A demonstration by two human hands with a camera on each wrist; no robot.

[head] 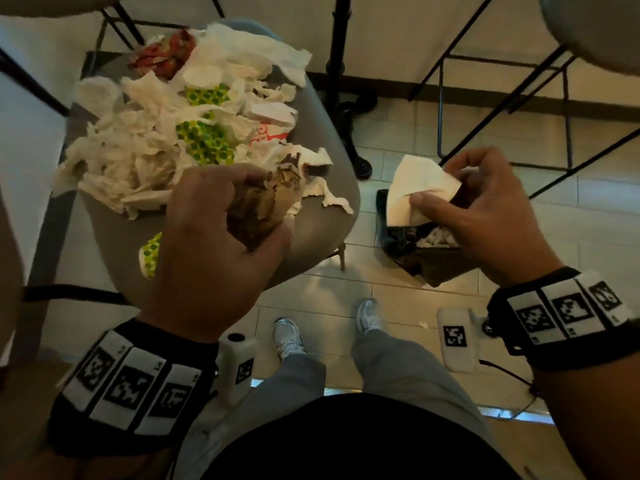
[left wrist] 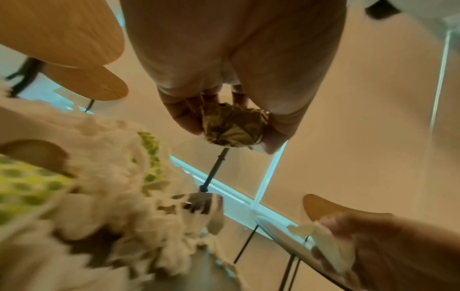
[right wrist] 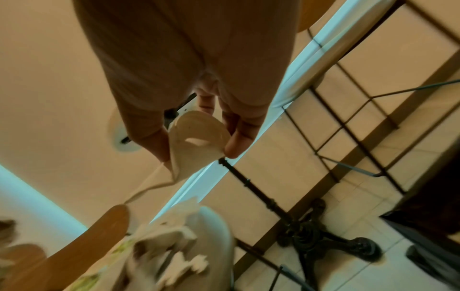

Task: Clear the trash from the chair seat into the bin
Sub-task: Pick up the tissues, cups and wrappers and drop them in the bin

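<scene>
A grey chair seat point(head: 318, 216) carries a heap of trash: white tissues point(head: 128, 157), green-dotted paper cups point(head: 204, 140), a red wrapper point(head: 166, 53). My left hand point(head: 225, 244) grips a crumpled brown paper ball point(head: 256, 209) point(left wrist: 232, 125) just above the seat's near right part. My right hand point(head: 485, 209) pinches a white napkin point(head: 419, 188) point(right wrist: 196, 141) over the bin point(head: 433, 258), a black bag-lined bin on the floor to the right of the chair with white paper inside.
A black cast-iron table pedestal point(head: 343, 81) stands behind the chair and bin. Thin black chair legs point(head: 519, 109) cross the tiled floor at the right. My feet point(head: 287, 337) are on the tiles below the seat. Another dotted cup point(head: 150, 254) lies at the seat's near edge.
</scene>
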